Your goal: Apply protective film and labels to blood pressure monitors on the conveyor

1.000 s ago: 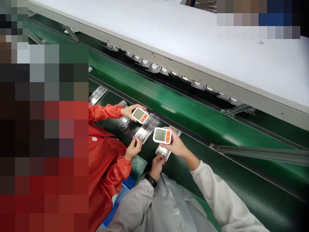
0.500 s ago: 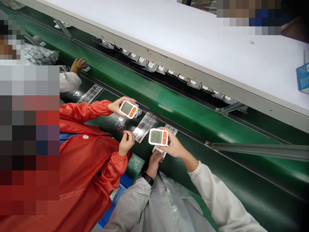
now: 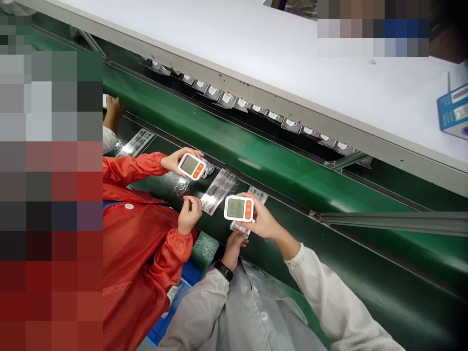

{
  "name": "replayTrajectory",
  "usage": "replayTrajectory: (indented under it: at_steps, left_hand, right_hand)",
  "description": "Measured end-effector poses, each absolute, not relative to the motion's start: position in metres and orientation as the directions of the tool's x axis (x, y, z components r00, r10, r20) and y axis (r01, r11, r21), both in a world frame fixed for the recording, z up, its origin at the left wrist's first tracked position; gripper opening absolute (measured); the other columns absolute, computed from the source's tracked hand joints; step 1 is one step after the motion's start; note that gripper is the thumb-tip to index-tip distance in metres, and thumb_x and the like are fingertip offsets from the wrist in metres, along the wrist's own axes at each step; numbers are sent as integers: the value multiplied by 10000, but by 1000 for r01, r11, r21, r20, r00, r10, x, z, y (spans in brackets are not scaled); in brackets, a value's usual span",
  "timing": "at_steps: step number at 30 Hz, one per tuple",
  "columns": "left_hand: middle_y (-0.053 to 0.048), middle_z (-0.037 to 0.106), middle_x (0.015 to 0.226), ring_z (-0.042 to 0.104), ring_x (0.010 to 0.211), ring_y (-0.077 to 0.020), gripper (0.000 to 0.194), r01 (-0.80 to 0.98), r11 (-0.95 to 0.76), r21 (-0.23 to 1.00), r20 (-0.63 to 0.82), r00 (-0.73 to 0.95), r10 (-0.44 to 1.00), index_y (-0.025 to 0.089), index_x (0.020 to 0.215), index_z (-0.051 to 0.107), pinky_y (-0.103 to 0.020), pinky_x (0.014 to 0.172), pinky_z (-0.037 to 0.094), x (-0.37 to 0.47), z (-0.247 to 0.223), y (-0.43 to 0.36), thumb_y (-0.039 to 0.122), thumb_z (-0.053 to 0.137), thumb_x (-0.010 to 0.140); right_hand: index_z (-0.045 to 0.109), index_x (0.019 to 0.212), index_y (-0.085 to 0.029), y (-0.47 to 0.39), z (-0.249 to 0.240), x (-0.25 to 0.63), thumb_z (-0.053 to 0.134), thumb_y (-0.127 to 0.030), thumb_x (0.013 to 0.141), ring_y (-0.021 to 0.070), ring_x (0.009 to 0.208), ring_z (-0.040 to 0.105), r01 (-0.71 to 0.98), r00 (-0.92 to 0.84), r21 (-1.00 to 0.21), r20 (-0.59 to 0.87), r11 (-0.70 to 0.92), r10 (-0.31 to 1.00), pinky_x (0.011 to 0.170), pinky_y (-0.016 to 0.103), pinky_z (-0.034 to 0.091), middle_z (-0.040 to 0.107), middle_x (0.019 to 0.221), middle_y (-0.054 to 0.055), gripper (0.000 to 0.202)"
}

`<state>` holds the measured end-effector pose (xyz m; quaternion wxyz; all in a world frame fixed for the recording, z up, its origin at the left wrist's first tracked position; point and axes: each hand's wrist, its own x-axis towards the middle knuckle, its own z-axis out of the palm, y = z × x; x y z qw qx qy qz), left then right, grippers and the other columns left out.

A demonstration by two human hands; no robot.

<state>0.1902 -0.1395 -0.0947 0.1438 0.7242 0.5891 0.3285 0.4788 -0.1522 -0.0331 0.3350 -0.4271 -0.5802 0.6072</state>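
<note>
Green conveyor belt point(image 3: 278, 170): runs diagonally ahead of you. Monitor point(image 3: 239, 208): white casing, grey screen, orange button strip; long axis roughly level, screen facing you, raised above the belt's near edge. Your right hand point(image 3: 261, 219): closed on its right end, the nearer hand. Your left hand point(image 3: 234, 243): just below, pinching a small clear packet point(image 3: 239, 227).

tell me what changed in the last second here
Little moved. The right hand keeps the white and orange device face up, and the left hand stays at the clear label strip under it. The co-worker's device tilted slightly. A blue box came into view on the white table.
</note>
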Motion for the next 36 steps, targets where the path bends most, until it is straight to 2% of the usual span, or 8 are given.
replayTrajectory:
  at_steps: [12,19,22,25,26,28,32,36]
  left_hand:
    - [-150,609,827,754,1015,-295,740,690,-230,687,277,44,960,100,1193,665,-501,943,646,212,-81,-154,231,-48,1044]
    - [-319,677,1141,572,1362,-459,585,760,-204,617,296,16,955,-11,1230,650,-795,1138,372,227,-46,-123,184,123,1066]
    - [-342,667,1221,512,1417,-482,531,838,-171,518,276,25,961,-28,1196,665,-771,1172,349,232,-17,-94,174,194,1056]
    - [-308,669,1256,487,1441,-455,498,780,-75,621,129,-8,992,2,1217,658,-723,1200,331,255,-1,-100,207,233,1056]
    - [-283,678,1239,505,1425,-443,495,694,-12,720,34,-17,999,13,1232,648,-726,1191,330,269,-3,-115,240,241,1065]
    - [-193,719,1078,638,1263,-407,464,629,35,777,-54,11,998,51,1201,660,-722,1099,420,303,-17,-157,346,325,1072]
    - [-56,669,632,713,803,-278,247,506,164,847,-228,66,971,267,790,701,-492,830,608,358,-77,-239,394,575,961]
    - [-18,695,669,730,710,-226,301,344,338,876,-379,55,924,243,683,593,-370,626,592,363,-126,-268,335,556,967]
  right_hand:
    - [479,1422,-292,-153,-38,479,874,-296,758,238,1081,691,92,-403,-986,-166,-140,900,889,355,596,626,1325,81,772]
    - [483,1417,-287,-153,-41,480,876,-288,758,235,1102,685,86,-402,-987,-161,-138,901,901,350,590,624,1327,76,768]
    - [483,1415,-283,-153,-42,480,882,-302,760,237,1111,678,79,-401,-988,-153,-132,903,888,340,590,620,1330,81,767]
    - [479,1411,-283,-153,-42,481,885,-317,764,241,1113,676,62,-406,-989,-148,-134,902,878,336,590,620,1316,82,764]
    - [476,1407,-285,-153,-42,482,886,-317,764,244,1119,675,56,-409,-989,-148,-137,901,880,338,591,618,1317,82,764]
    - [471,1404,-290,-153,-42,483,890,-313,758,251,1132,674,52,-413,-988,-152,-144,898,888,348,593,611,1322,83,770]
    - [458,1414,-301,-153,-43,484,905,-299,739,260,1154,670,49,-409,-990,-139,-130,902,933,372,587,606,1332,80,809]
    - [466,1416,-308,-155,-45,483,911,-292,736,259,1181,658,50,-398,-990,-140,-131,907,970,374,571,600,1368,78,813]
